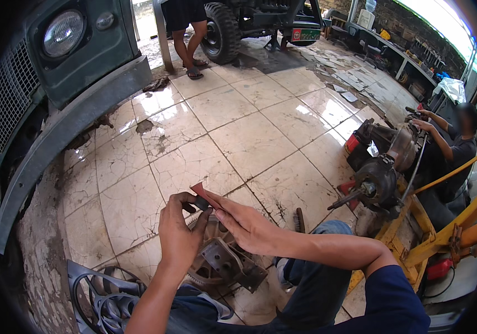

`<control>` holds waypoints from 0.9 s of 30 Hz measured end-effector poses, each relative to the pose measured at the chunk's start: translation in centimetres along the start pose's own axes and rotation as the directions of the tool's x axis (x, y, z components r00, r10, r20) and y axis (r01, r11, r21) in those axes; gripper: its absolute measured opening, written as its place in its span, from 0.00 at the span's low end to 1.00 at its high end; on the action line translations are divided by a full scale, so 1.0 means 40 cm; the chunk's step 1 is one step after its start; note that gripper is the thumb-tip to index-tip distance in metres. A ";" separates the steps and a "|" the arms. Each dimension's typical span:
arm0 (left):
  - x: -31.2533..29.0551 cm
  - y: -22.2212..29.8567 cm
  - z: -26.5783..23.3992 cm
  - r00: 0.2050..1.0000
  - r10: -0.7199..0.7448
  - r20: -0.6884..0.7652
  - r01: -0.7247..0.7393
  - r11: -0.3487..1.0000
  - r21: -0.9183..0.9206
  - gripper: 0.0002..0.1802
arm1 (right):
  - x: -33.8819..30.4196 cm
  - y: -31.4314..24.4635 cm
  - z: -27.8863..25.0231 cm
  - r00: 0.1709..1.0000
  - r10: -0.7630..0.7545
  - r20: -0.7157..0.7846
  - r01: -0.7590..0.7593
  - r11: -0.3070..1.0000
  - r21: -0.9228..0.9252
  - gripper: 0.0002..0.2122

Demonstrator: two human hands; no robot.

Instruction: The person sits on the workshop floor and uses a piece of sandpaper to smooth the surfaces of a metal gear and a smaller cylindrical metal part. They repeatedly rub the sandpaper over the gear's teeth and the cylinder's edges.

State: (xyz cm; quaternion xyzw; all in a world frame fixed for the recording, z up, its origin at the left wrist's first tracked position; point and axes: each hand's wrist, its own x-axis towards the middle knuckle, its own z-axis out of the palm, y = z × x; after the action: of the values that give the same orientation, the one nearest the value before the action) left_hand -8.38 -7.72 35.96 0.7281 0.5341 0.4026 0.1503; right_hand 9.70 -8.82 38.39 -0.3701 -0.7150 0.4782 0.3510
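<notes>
My left hand (177, 228) pinches a small dark, rounded part (201, 204) between thumb and fingers. Against that part my right hand (246, 225) presses a folded reddish sheet that looks like sandpaper (198, 189); the fingers lie close together over it. Both hands meet above a round metal assembly with a toothed rim and a flat bracket (230, 261), which stands on the floor between my legs. The hands partly cover its top. Just right of my right forearm lies a brush-like dark tool (299, 220).
A green vehicle with a grey bumper (77, 131) stands at left. At right are a gearbox-like unit (380, 178), a yellow stand (411, 234) and a co-worker (455, 136). Another person (185, 39) stands by a wheel (220, 33). Black-and-grey parts (107, 298) lie lower left.
</notes>
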 end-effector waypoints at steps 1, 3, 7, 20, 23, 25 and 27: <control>-0.013 0.017 0.003 1.000 0.027 0.016 -0.027 1.000 0.016 0.21 | 0.002 -0.004 -0.003 1.000 0.014 0.013 -0.014 1.000 0.008 0.23; -0.018 0.029 0.008 0.993 0.105 0.045 -0.106 0.994 0.010 0.20 | 0.008 0.024 0.002 0.998 -0.062 -0.032 0.063 0.998 0.031 0.24; 0.006 0.010 0.001 0.999 -0.014 -0.032 0.015 1.000 0.022 0.21 | 0.000 0.014 0.009 0.998 -0.038 -0.053 0.039 0.999 0.029 0.24; 0.041 -0.095 -0.023 0.976 -0.214 -0.035 0.184 0.904 -0.385 0.22 | 0.003 0.039 -0.029 0.977 0.130 -0.166 -0.150 0.982 -0.115 0.22; 0.028 -0.083 -0.021 0.973 -0.229 0.020 0.212 0.860 -0.463 0.23 | 0.003 0.062 -0.030 0.964 0.075 -0.256 -0.089 0.995 -0.042 0.23; 0.025 -0.077 -0.029 0.968 -0.241 0.067 0.242 0.835 -0.494 0.23 | 0.007 0.061 -0.028 0.964 0.094 -0.247 -0.114 0.991 -0.067 0.23; 0.023 -0.063 -0.030 0.988 -0.149 0.051 0.155 0.874 -0.461 0.23 | 0.008 0.071 -0.022 0.960 0.133 -0.246 -0.135 0.991 0.007 0.23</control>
State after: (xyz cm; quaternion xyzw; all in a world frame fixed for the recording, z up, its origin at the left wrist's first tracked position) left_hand -10.84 -6.19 35.48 0.6296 0.4770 0.5005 0.3545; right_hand 10.84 -7.39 36.04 -0.4756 -0.6419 0.4477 0.4017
